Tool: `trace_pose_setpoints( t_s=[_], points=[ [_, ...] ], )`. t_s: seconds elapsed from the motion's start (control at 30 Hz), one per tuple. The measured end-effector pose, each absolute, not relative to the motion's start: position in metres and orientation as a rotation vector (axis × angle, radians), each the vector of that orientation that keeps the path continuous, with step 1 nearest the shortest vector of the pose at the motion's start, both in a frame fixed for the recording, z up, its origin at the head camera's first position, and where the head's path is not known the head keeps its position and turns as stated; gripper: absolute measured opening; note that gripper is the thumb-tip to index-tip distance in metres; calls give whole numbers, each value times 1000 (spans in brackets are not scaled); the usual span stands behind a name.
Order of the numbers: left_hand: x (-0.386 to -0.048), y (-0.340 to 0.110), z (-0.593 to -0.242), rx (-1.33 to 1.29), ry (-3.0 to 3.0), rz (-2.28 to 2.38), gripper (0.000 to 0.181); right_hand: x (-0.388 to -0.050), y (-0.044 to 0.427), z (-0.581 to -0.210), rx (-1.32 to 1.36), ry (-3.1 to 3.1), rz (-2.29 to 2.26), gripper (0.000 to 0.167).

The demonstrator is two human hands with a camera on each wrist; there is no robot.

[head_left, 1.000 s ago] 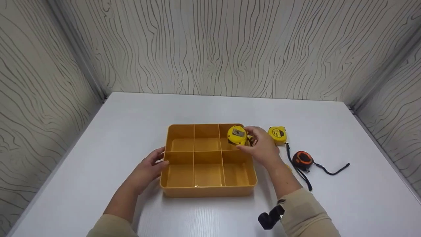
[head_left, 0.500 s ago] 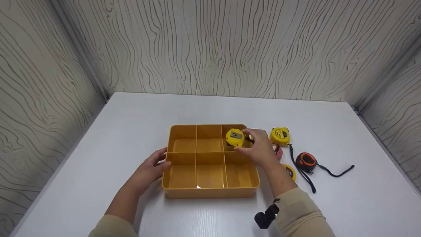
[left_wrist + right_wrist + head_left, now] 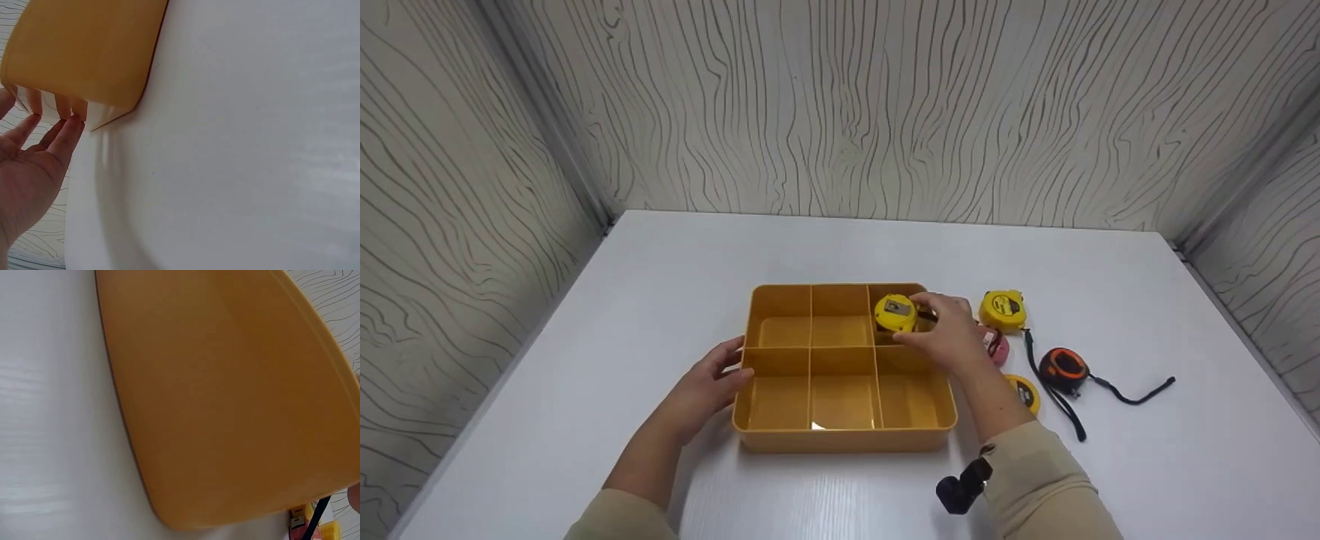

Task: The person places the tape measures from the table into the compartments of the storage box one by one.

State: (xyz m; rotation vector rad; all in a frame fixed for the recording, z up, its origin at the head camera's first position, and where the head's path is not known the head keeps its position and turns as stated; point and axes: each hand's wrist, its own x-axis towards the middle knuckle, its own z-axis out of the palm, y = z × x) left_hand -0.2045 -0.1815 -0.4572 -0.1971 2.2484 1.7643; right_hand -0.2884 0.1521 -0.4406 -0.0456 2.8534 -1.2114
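Note:
My right hand [image 3: 949,330] pinches a yellow tape measure [image 3: 895,313] between thumb and fingers, its metal belt clip facing up. Hand and tape measure are at the back right compartment of an orange-yellow divided box [image 3: 847,440]; how far down the tape sits I cannot tell. On the box's left side, my left hand [image 3: 706,388] holds the wall, thumb over the rim and fingertips against the outside. The left wrist view shows the left hand's fingers [image 3: 67,135] touching the outer wall [image 3: 90,50]. The box wall [image 3: 225,410] hides most of the right hand in the right wrist view.
Right of the box lie another yellow tape measure [image 3: 1003,309] with a black strap, a pink one [image 3: 996,346], a round yellow one [image 3: 1025,395] partly behind the forearm, and a black-and-orange tape measure [image 3: 1063,369] with a cord. Patterned panels enclose the white table [image 3: 697,255].
The right hand has brought the yellow tape measure slightly left and lower at the back right compartment. The left hand stays at the box's left wall. The whole view has shifted slightly.

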Motion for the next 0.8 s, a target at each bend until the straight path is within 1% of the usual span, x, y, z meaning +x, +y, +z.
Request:
trace_pose_setpoints(
  t_s=[0.13, 0.4, 0.57, 0.67, 0.8],
  points=[
    [-205, -182, -457, -181, 2249, 1771, 62, -292, 150, -439, -49, 2851, -1172, 65],
    [-206, -181, -456, -169, 2256, 1756, 70, -296, 140, -433, 14, 2853, -1030, 52],
    [-205, -182, -457, -153, 2244, 1772, 74, -297, 136, -431, 18, 2902, -872, 53],
    [-206, -182, -459, -157, 2238, 1779, 70, -297, 135, -431, -26, 2922, -802, 55],
    [-207, -182, -461, -163, 2236, 1778, 63, -298, 136, -431, -69, 2897, -803, 50]
  ],
)
